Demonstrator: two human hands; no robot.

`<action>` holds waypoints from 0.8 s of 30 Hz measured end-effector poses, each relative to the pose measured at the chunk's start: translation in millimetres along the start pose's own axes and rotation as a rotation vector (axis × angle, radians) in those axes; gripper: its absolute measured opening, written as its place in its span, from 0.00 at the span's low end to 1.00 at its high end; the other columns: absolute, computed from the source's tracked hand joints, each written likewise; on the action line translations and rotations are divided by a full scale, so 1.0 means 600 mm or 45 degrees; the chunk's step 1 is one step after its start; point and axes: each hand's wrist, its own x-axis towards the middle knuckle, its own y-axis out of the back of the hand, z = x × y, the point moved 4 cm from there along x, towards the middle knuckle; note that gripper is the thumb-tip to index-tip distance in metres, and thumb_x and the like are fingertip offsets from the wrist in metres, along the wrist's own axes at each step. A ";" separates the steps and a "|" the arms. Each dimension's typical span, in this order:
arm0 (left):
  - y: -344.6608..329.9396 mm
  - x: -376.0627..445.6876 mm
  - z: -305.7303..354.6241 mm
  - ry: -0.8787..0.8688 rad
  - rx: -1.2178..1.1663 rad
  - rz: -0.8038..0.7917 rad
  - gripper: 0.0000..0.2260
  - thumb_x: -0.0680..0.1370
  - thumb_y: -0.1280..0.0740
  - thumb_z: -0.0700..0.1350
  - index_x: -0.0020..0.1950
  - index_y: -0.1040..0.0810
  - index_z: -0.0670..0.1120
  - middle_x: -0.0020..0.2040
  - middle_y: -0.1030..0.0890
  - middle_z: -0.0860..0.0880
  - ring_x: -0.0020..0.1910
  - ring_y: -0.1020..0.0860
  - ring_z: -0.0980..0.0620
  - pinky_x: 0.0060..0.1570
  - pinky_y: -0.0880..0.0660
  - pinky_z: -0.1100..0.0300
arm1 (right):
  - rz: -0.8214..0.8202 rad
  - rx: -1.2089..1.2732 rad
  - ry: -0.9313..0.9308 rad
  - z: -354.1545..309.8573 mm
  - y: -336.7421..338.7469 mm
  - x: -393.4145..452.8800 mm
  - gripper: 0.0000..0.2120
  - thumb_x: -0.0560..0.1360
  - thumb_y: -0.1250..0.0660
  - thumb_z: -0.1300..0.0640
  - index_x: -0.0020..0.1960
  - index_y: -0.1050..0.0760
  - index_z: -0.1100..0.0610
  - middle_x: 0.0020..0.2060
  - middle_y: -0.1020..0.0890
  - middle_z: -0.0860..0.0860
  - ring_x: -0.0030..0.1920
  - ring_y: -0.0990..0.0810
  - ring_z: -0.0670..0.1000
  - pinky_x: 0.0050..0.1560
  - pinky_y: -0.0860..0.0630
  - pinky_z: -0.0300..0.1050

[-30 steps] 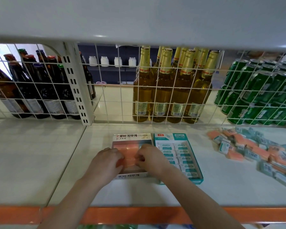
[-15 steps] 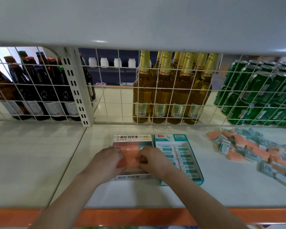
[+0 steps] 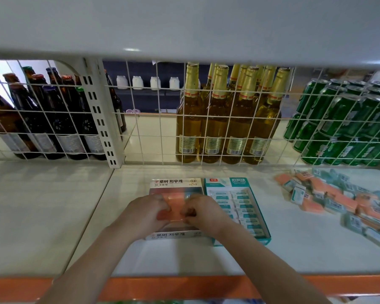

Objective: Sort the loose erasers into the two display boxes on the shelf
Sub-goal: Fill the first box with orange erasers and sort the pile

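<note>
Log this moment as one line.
hands: left, right on orange erasers | in: white cardboard display box | loose eraser pile: unsorted

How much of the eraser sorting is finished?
About half, at a guess. The teal box already shows neat rows of white erasers. Right now the left hand and right hand are over the white box, fingers curled on the orange erasers inside. A mixed pile of loose erasers on the shelf's right side is left to sort.
</note>
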 end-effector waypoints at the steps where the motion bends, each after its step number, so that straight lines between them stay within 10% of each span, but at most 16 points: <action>1: 0.000 -0.001 0.000 0.001 -0.005 0.000 0.16 0.74 0.33 0.53 0.60 0.23 0.52 0.59 0.25 0.55 0.60 0.27 0.56 0.53 0.32 0.63 | -0.004 -0.009 0.000 -0.001 -0.001 0.001 0.08 0.74 0.34 0.61 0.51 0.20 0.59 0.52 0.22 0.53 0.51 0.23 0.50 0.57 0.26 0.42; 24: 0.024 -0.012 0.021 0.123 -0.359 0.189 0.13 0.76 0.33 0.45 0.60 0.22 0.48 0.57 0.22 0.52 0.56 0.25 0.54 0.53 0.32 0.64 | 0.214 0.104 -0.094 0.035 0.050 -0.043 0.12 0.77 0.37 0.59 0.59 0.24 0.53 0.55 0.22 0.49 0.51 0.24 0.46 0.54 0.27 0.36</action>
